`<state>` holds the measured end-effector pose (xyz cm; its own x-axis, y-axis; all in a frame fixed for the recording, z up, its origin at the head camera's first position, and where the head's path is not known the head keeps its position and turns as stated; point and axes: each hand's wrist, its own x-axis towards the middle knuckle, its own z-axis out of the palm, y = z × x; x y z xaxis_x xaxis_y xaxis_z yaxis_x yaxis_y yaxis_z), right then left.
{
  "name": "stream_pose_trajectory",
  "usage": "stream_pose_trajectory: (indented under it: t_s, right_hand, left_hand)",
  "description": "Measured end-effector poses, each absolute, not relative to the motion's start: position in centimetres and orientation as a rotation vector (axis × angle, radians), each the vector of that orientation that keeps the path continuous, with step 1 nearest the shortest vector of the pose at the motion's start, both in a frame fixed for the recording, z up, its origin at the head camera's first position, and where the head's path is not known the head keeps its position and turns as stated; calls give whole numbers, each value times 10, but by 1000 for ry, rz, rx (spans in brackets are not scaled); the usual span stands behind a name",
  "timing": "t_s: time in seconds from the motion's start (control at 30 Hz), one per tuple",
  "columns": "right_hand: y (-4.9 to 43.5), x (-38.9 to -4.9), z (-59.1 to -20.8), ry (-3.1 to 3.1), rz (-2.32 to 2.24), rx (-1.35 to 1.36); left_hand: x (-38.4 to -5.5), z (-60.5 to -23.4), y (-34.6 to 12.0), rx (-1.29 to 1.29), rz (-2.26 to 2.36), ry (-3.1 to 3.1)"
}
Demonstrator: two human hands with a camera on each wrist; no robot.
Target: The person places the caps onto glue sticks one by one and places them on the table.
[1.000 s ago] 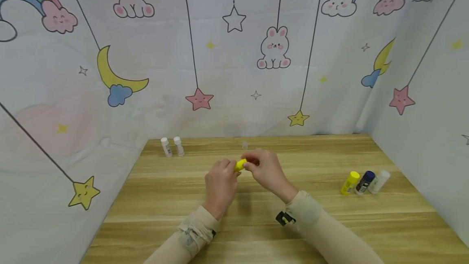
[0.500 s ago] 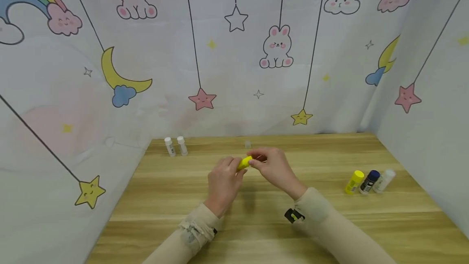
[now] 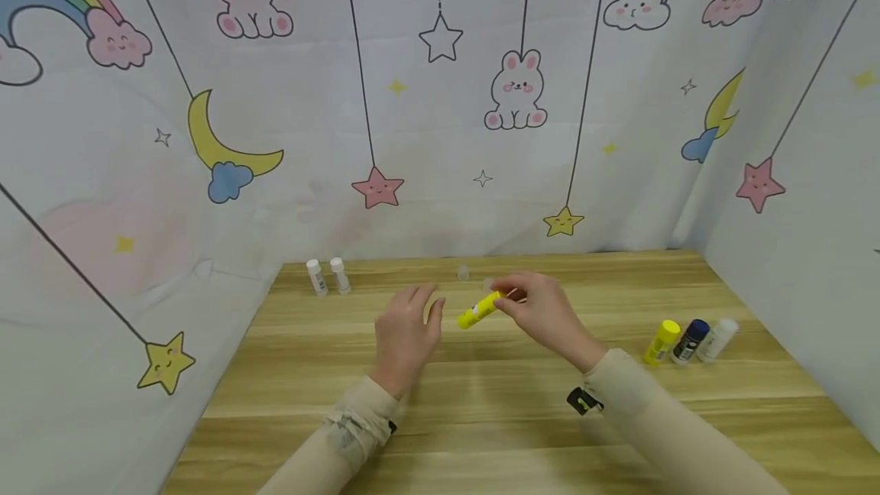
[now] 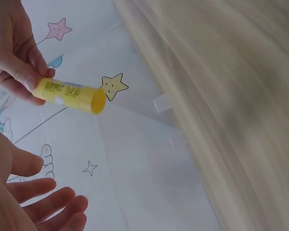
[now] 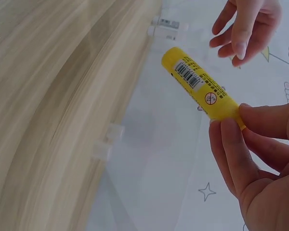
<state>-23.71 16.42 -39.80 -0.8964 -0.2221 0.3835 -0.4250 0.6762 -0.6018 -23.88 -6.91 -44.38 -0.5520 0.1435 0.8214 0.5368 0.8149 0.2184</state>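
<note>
My right hand (image 3: 546, 318) pinches a yellow glue stick (image 3: 479, 310) by one end, above the middle of the table. The stick tilts, its free end pointing down and left toward my other hand. A barcode and dark print show on its label in the right wrist view, where thumb and fingertips (image 5: 233, 132) grip the end. My left hand (image 3: 407, 334) is apart from the stick, fingers loosely spread and holding nothing. Its palm side shows in the left wrist view, below the glue stick (image 4: 70, 94).
On the right stand a yellow glue stick (image 3: 662, 342), a navy-capped one (image 3: 690, 342) and a white one (image 3: 718, 341). Two white sticks (image 3: 316, 279) stand at the back left. Small translucent pieces (image 3: 464, 273) lie by the table's back edge. A patterned curtain (image 3: 440, 136) hangs behind.
My left hand has let go of the glue stick and moved back left, its fingers opening. My right hand has carried the stick to the right, and more of its length shows.
</note>
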Motion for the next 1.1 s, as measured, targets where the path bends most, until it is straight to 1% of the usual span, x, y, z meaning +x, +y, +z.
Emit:
stream_pose_trajectory:
  t_s: [0.37, 0.7, 1.1]
  right_hand:
    - [198, -234, -404, -2679, 889, 542]
    - [216, -230, -408, -2729, 816, 587]
    - [233, -228, -407, -2776, 682, 593]
  left_hand:
    - [-253, -441, -90, -412, -657, -2106]
    - [-267, -431, -103, -364, -685, -2066]
    - [-281, -438, -122, -303, -683, -2076]
